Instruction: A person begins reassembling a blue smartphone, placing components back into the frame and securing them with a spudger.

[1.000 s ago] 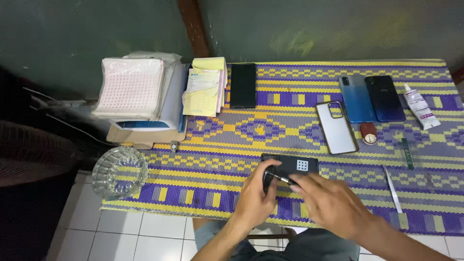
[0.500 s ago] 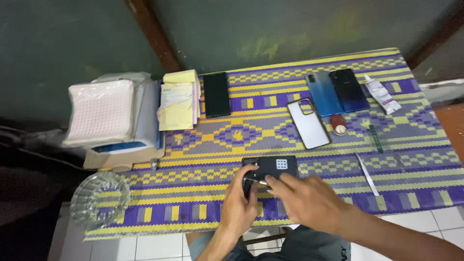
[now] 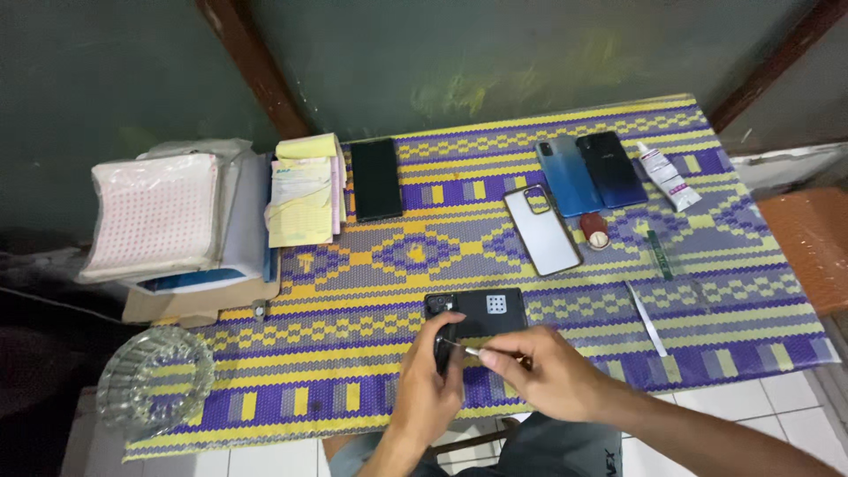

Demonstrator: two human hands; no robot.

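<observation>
A black phone (image 3: 484, 311) lies back up near the front edge of a purple and yellow woven mat (image 3: 371, 265). My left hand (image 3: 430, 380) grips the phone's left end, fingers curled around its side. My right hand (image 3: 539, 371) pinches a thin light-tipped tool (image 3: 470, 350), whose tip points at the phone's edge beside my left fingers. Both forearms come in from the bottom of the head view.
A glass ashtray (image 3: 155, 380) sits at the front left. A stack of papers and boxes (image 3: 177, 225), a receipt pad (image 3: 302, 190), a black phone (image 3: 376, 178), a clear case (image 3: 542, 230), two phones (image 3: 590, 170), a glue tube (image 3: 664, 175) and tweezers (image 3: 645, 316) lie on the mat.
The camera has shifted, so the table appears tilted and further left. My hands stay on the black phone, with the tool still at its left edge.
</observation>
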